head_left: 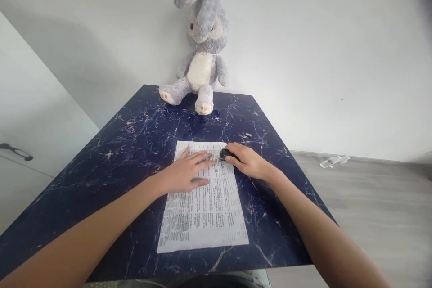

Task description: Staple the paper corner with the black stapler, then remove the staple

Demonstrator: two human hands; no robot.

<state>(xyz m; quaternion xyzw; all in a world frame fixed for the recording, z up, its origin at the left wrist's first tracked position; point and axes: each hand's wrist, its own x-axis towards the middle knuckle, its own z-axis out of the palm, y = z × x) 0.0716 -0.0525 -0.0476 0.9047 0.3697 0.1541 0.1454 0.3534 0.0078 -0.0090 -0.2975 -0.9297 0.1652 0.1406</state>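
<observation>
A printed sheet of paper point(216, 207) lies flat on the dark blue marbled table. Across its upper part rests my left hand point(189, 171), palm down with the fingers spread. My right hand point(248, 159) is wrapped around a small black stapler point(227, 155) at the paper's upper right edge. Only the stapler's front end shows; the fingers and palm cover the rest. The stapler's nose points left, over the print and close to my left fingertips.
A grey plush rabbit point(202, 67) sits at the table's point(128, 144) far end against the wall. A small grey strip point(248, 135), perhaps staples, lies beyond my right hand. A clear plastic item point(334, 161) is on the floor at right.
</observation>
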